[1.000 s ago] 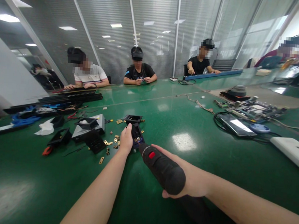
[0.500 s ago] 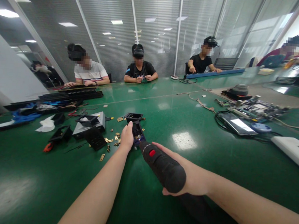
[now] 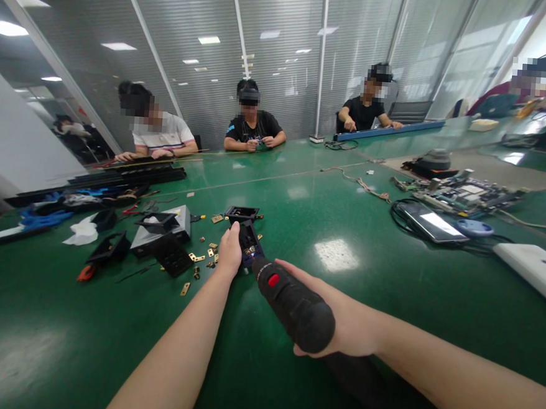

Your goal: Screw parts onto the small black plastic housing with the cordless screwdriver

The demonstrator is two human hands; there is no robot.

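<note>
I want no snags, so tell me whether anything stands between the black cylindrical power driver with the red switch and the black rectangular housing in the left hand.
Nothing visible does: the power driver in the right hand points at the housing in the left hand. Small gold-coloured metal plates lie left of that hand.

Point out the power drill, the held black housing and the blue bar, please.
Power drill (image 3: 294, 309): head view, its black body.
Black housing (image 3: 251, 233): head view, its upper part.
Blue bar (image 3: 381, 132): head view, its side.
</note>
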